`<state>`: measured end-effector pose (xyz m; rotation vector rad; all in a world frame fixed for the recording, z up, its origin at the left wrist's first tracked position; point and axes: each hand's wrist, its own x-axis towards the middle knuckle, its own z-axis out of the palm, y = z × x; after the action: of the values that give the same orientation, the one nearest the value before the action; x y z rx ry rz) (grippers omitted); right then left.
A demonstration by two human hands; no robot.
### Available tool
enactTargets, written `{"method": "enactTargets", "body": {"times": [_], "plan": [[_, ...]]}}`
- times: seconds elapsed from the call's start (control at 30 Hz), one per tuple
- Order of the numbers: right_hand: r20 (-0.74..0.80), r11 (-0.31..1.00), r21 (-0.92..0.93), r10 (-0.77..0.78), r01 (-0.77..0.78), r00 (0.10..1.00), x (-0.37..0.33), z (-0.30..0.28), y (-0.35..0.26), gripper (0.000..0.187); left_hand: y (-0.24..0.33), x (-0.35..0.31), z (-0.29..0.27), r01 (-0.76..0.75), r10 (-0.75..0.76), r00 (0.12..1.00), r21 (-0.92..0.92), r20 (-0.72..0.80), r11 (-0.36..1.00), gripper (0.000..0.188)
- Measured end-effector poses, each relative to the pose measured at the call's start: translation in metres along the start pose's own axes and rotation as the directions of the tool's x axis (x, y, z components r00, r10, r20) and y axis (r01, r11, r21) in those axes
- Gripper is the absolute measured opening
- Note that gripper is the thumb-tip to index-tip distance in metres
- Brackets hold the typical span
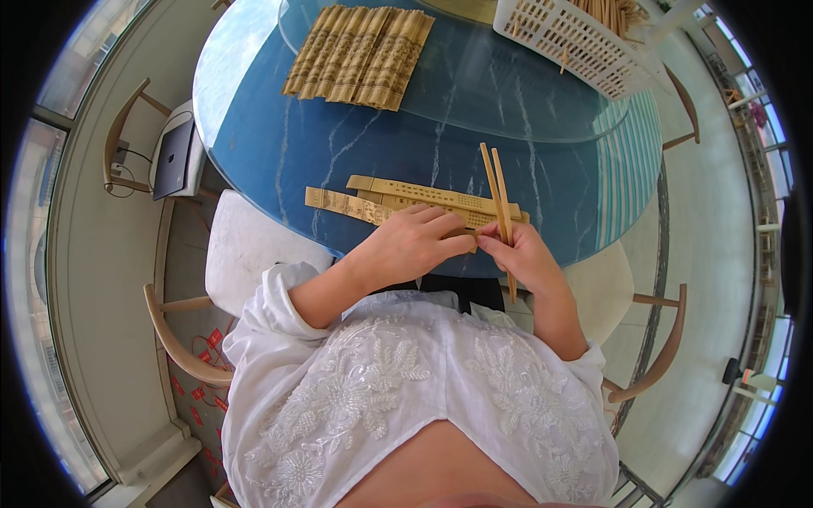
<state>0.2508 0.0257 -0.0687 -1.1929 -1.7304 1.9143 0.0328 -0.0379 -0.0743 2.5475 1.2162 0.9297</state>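
A brown printed paper chopstick sleeve (345,204) lies slantwise at the near edge of the blue marbled table. My left hand (417,243) is closed over its right part, fingers curled and thumb at its end. Close beside it, my right hand (523,256) grips a pair of wooden chopsticks (499,188), which stand up between thumb and fingers. Thumb and forefinger of this hand also pinch at the sleeve's right end, partly hidden by the fingers. Just beyond both hands, flat sleeves (436,193) lie partly overlapping one another.
Toward the far left, a row of brown chopstick sleeves (360,57) rests on the glass turntable (474,93). A white perforated basket (569,42) of loose chopsticks sits at the far right. Chairs (254,245) surround the table; one bears a dark laptop (174,158).
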Motion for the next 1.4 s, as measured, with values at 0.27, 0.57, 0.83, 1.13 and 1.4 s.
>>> {"method": "enactTargets", "body": {"times": [0.27, 0.57, 0.83, 1.13, 1.4], "plan": [[-0.036, 0.998, -0.054, -0.022, 0.02, 0.999, 0.003, 0.001, 0.0, 0.011, -0.004, 0.007, -0.001, 0.0, 0.0, 1.0, -0.043, 0.016, 0.999, 0.02], [-0.059, 0.996, -0.088, -0.03, 0.025, 0.998, 0.001, 0.0, 0.0, 0.008, -0.011, 0.008, 0.001, -0.034, 0.04, 0.997, -0.082, 0.07, 0.996, 0.02], [-0.039, 0.991, -0.131, 0.011, -0.016, 0.999, 0.002, -0.001, -0.009, 0.014, -0.009, 0.01, -0.001, -0.013, 0.008, 1.0, -0.202, -0.023, 0.979, 0.014], [-0.002, 0.992, -0.125, -0.007, 0.007, 1.0, -0.003, 0.0, -0.008, 0.016, -0.011, 0.014, -0.009, 0.107, -0.1, 0.994, -0.418, 0.038, 0.902, 0.007], [-0.038, 0.991, -0.135, 0.014, -0.019, 0.999, -0.001, 0.001, -0.013, 0.01, -0.014, 0.017, -0.009, 0.116, -0.103, 0.993, -0.364, 0.057, 0.924, 0.013]]}}
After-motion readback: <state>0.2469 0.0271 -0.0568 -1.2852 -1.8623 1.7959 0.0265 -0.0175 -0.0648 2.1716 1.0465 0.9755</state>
